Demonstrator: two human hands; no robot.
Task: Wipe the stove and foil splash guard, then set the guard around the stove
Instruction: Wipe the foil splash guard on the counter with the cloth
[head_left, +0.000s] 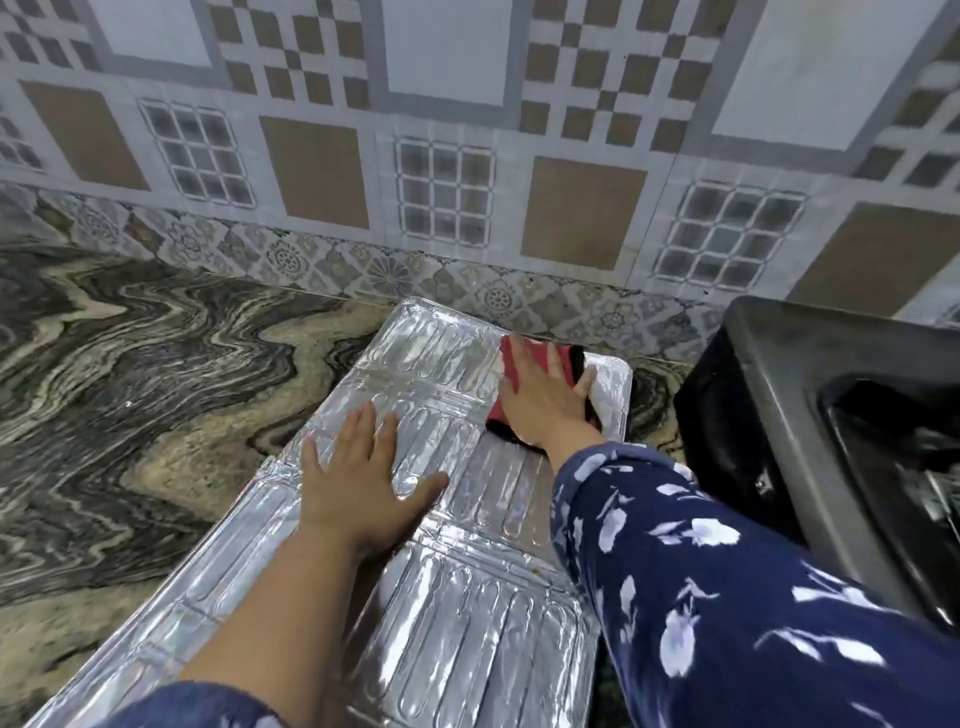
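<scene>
On countertop (130, 364), foil guard (467, 597) flat, left hand (358, 478) splayed, right hand (545, 400) pressing cloth (511, 364) near far edge.

Silver ribbed foil guard (457, 597) — red-black cloth (511, 364) — swirled grey-beige counter (130, 364), black stove (810, 415).

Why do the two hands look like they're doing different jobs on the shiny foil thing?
The right hand presses a red and black cloth near the far end of the silver foil splash guard; the left hand holds nothing. The left hand lies bare on the foil with fingers spread, nearer the person. Both hands rest palm down on the guard, which lies flat on the counter.
</scene>
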